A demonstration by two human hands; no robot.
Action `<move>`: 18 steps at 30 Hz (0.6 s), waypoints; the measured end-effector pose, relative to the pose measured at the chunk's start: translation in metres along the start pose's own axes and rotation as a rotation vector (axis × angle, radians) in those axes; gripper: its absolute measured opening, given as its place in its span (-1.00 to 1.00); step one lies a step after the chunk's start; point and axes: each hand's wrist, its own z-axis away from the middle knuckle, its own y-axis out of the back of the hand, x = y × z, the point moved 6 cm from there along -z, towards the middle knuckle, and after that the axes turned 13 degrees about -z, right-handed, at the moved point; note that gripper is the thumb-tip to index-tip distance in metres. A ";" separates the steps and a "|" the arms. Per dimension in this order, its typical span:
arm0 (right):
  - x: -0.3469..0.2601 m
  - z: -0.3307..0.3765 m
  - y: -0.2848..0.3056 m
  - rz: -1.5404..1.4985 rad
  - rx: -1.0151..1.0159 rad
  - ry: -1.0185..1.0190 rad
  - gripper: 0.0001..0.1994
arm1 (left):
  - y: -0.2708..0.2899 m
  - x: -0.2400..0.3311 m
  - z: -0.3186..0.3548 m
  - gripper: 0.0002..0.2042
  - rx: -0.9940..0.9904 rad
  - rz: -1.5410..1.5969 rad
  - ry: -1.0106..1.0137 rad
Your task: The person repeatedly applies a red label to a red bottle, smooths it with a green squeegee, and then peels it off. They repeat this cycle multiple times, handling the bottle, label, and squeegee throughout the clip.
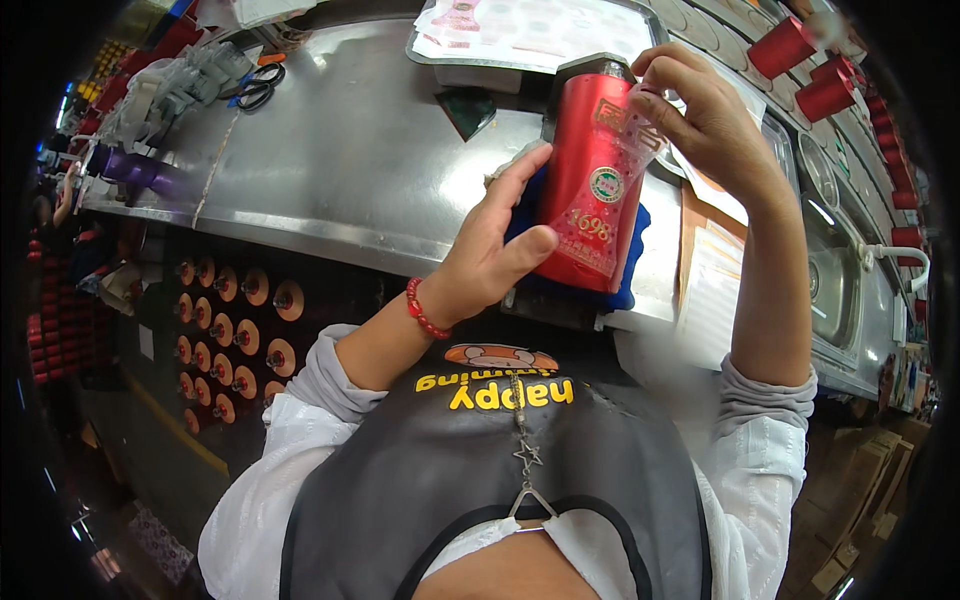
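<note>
A red cylindrical bottle (580, 200) with gold print and a round green-and-white emblem lies on a blue cloth (638, 245) at the front edge of the metal bench. Thin clear film (642, 140) covers part of its right side. My right hand (690, 105) pinches the film's upper right edge between thumb and fingers. To the left, my left hand (495, 235) rests against the bottle, fingers stretched out and thumb apart, the thumb tip at the red surface. The bottle's far end sits against a dark angular support (595, 66).
Behind the bottle stands a tray (412, 48) of printed sheets. A dark triangular piece (467, 110) and black scissors (262, 85) lie on the metal bench (340, 150). More red cylinders (782, 46) stand at far right, above a sink (832, 300). Papers (708, 280) lie right of the bottle.
</note>
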 end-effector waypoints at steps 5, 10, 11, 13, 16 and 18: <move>0.004 -0.004 -0.012 -0.042 0.058 -0.002 -0.79 | -0.011 0.012 -0.005 -0.07 0.124 -0.394 -0.069; 0.006 -0.005 -0.006 -0.051 0.199 0.015 -0.82 | -0.017 0.020 -0.005 -0.02 0.101 -0.523 -0.062; 0.006 -0.003 0.000 0.022 0.342 0.054 -0.85 | -0.016 0.025 -0.006 -0.11 0.125 -0.457 -0.099; -0.004 0.007 0.006 0.061 0.520 0.058 -0.86 | -0.003 0.033 -0.017 -0.18 0.090 -0.542 -0.189; -0.020 0.032 -0.016 -0.007 0.470 -0.021 -0.66 | 0.007 0.038 -0.042 -0.36 0.079 -0.644 -0.284; -0.025 0.041 -0.032 -0.066 0.384 -0.093 -0.57 | 0.009 0.042 -0.057 -0.38 0.061 -0.760 -0.357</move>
